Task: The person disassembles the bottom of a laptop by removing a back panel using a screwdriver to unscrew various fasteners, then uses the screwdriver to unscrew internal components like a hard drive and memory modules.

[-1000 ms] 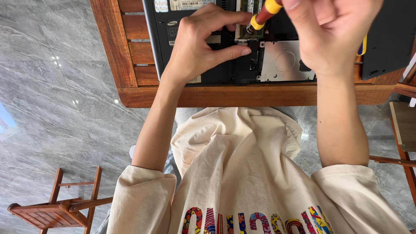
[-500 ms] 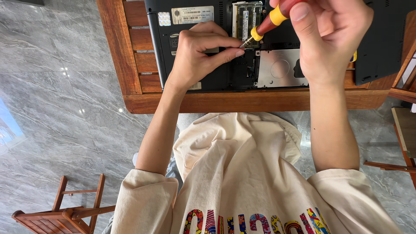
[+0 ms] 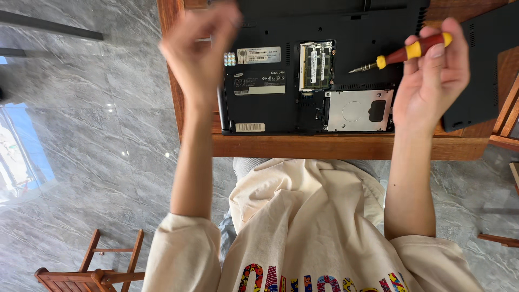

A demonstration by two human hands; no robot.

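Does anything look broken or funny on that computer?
The laptop lies upside down on the wooden table with its bottom cover off, so the green memory sticks and silver hard drive show. Nothing looks cracked. The right hand holds a screwdriver.

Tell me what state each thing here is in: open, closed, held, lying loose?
Laptop: upside down on the wooden table, bottom bays uncovered.
Memory modules: exposed, seated in their slot.
Drive bay: exposed.
Screwdriver: held by right hand, lifted off the laptop.
Left hand: raised, blurred, apparently empty.
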